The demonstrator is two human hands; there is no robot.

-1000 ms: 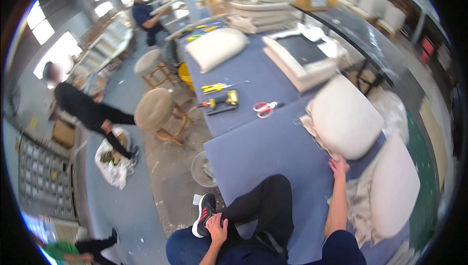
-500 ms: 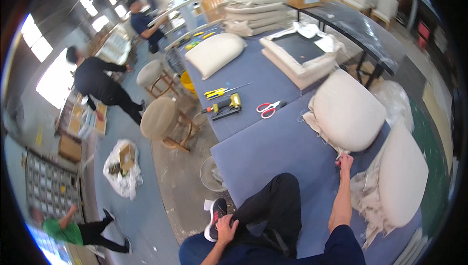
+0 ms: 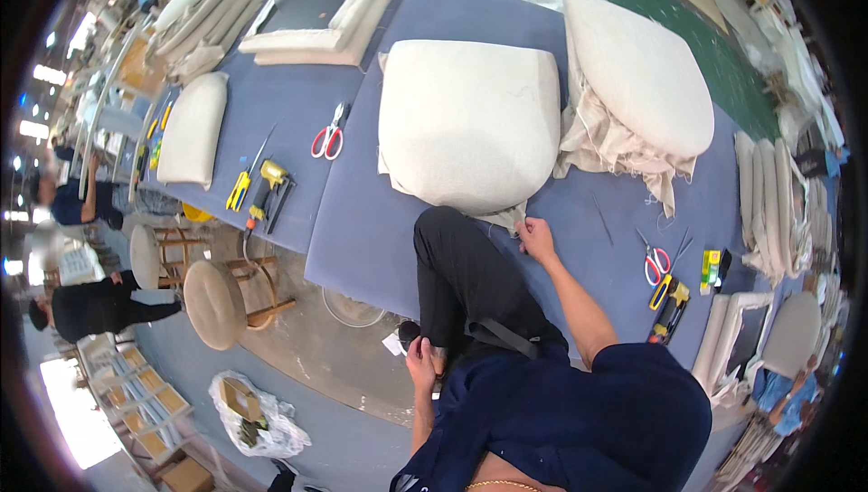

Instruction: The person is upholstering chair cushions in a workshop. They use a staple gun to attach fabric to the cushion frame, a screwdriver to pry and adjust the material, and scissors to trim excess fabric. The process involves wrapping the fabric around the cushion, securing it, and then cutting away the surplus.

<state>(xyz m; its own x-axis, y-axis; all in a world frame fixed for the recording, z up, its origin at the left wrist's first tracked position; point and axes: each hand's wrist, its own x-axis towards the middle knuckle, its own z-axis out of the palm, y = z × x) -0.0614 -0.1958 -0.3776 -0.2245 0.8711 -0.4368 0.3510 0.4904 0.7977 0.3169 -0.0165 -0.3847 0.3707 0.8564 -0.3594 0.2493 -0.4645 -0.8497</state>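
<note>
At twelve o'clock from my knee, my right hand (image 3: pixel 537 237) pinches together on loose fabric (image 3: pixel 508 218) at the cushion's (image 3: pixel 466 121) near edge, seemingly to pull it taut. My left hand (image 3: pixel 420 363), at seven o'clock, grips my shoe (image 3: pixel 409 332), likely as a brace.

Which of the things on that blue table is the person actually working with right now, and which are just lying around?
In use:
- right hand pinching loose fabric at the edge of the cream cushion
- left hand resting on the shoe

Lying about:
- red scissors
- yellow power tool
- second cushion
- round stool
</note>
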